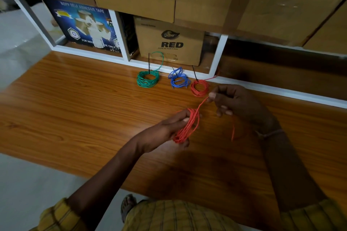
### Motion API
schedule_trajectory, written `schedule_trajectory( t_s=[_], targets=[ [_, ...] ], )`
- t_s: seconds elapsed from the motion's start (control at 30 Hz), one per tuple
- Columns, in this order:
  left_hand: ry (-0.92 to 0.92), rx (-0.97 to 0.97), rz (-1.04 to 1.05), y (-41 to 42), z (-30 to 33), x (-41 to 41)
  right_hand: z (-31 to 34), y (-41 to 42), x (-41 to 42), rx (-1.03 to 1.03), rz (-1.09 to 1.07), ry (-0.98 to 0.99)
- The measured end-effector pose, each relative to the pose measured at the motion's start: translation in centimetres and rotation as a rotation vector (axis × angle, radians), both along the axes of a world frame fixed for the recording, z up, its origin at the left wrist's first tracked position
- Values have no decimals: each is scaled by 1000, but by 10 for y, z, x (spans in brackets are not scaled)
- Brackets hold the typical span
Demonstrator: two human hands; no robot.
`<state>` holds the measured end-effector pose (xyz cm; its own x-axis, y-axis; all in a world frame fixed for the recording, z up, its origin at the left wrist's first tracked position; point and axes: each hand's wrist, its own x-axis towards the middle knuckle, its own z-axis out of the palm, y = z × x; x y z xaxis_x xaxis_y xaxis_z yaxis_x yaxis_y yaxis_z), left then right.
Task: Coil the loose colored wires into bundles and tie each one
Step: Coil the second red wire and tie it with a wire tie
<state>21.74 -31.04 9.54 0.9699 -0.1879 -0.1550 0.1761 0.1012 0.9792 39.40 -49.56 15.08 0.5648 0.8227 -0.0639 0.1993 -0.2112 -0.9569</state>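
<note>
Wood-grain tabletop [75, 118] spreads beneath both hands; nearest, the left hand [169, 129] curls its fingers round a loose red coil [187, 127], held above the wood; a strand runs up from it to the right hand [234, 101], pinched between thumb and forefinger; beyond those fingertips lie a tied red bundle [200, 88], blue bundle [178, 78] and green bundle [147, 79], near the white shelf [221, 56].
</note>
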Motion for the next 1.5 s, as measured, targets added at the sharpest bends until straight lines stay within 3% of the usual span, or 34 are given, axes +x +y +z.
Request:
schedule_trajectory(
  t_s=[0.17,0.4,0.53,0.7,0.77,0.87,1.0,1.07,1.2,1.33,1.5],
  targets=[
    [-13,-373,-81,-3,4,-1,-44,12,-7,36,-71,81],
    [-68,-814,96,15,13,11,-87,16,-49,-31,-23,204],
    [-66,-980,274,24,8,29,-99,17,-65,-138,32,46],
    [-34,-983,505,25,-1,46,-86,13,-75,-317,238,-208],
    [-48,-895,590,17,-4,51,-79,13,-72,-348,268,-213],
    [-133,-554,705,9,-8,53,-68,11,-67,-392,332,-285],
    [-210,-246,757,15,-4,55,-54,6,-70,-310,309,-48],
    [-238,23,756,18,-4,54,-47,3,-70,-290,275,26],
    [-247,443,646,29,-17,51,-32,0,-64,-251,258,141],
    [-235,632,441,30,-24,49,-24,-2,-56,-226,244,153],
    [-221,781,243,27,-18,42,-10,-11,-37,-294,238,28]
  ],
)
